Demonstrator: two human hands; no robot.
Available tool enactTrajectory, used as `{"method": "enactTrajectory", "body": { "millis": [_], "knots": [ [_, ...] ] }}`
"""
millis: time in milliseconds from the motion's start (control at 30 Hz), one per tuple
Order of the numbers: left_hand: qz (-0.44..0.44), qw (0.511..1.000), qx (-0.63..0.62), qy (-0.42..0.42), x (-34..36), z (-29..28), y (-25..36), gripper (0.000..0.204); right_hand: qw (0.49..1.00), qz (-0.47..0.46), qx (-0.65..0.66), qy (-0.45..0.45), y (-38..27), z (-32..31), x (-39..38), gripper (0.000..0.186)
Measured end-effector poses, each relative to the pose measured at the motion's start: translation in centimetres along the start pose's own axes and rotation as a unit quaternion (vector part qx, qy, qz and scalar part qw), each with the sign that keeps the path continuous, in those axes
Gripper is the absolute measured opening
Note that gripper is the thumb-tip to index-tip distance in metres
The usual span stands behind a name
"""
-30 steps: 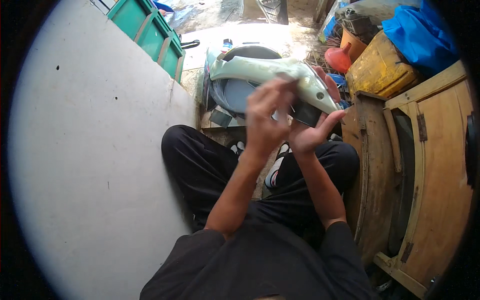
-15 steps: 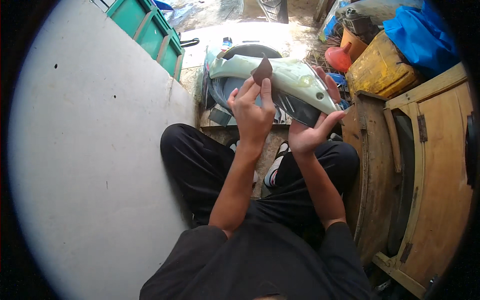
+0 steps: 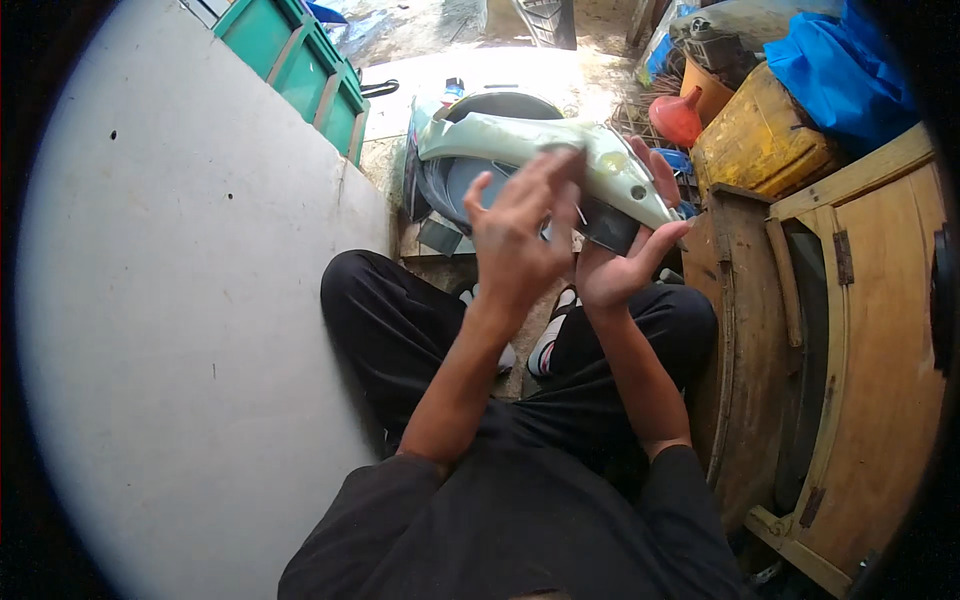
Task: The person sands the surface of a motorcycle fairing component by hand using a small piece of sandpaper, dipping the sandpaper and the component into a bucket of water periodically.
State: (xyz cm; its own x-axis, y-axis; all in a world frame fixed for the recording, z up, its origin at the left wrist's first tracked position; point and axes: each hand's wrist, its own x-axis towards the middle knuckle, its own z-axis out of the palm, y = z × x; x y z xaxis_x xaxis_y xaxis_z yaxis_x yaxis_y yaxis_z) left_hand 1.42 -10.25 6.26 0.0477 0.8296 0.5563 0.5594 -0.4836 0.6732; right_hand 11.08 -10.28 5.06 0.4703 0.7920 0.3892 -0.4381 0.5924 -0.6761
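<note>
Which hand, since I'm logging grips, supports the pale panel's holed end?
The right hand, wrapped behind that end of the pale panel; the left hand is blurred, nearer the panel's middle.

On the left of my view, a smooth white wall (image 3: 190, 330), marked with a few small dark holes, bows with the lens. Past its far edge I see a green panelled wooden door (image 3: 300, 85). Strong light washes out the pale floor (image 3: 600, 72) at the top, and the grey-brown ground (image 3: 430, 28) beyond looks dimmer. On my right I have a worn, light-brown wooden cabinet (image 3: 885, 350) with dark, rusty-looking metal hinges (image 3: 843, 257). Above it I make out a grimy yellow plastic container (image 3: 760, 145), a red plastic funnel (image 3: 677, 118) and a crumpled bright-blue sheet (image 3: 840, 75).
</note>
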Motion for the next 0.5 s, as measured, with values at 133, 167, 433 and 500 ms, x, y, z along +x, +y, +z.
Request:
{"method": "enactTrajectory", "body": {
  "millis": [133,167,433,500],
  "knots": [
    [0.009,1.0,0.011,-0.003,0.2,-0.2,-0.1,0.022,1.0,-0.018,-0.011,0.004,0.6,-0.1,0.1,0.076],
    [0.045,0.999,-0.001,-0.011,-0.4,-0.4,0.9,0.023,1.0,-0.018,-0.009,-0.002,0.4,-0.1,0.0,0.076],
    [0.051,0.998,-0.012,-0.022,-0.6,-0.2,0.9,0.02,1.0,0.025,0.013,-0.003,0.0,-0.2,-0.1,0.077],
    [0.088,0.996,-0.002,-0.014,-0.9,-0.3,1.5,0.02,0.999,0.034,0.02,-0.005,-0.2,-0.2,-0.3,0.077]
  ]
}}
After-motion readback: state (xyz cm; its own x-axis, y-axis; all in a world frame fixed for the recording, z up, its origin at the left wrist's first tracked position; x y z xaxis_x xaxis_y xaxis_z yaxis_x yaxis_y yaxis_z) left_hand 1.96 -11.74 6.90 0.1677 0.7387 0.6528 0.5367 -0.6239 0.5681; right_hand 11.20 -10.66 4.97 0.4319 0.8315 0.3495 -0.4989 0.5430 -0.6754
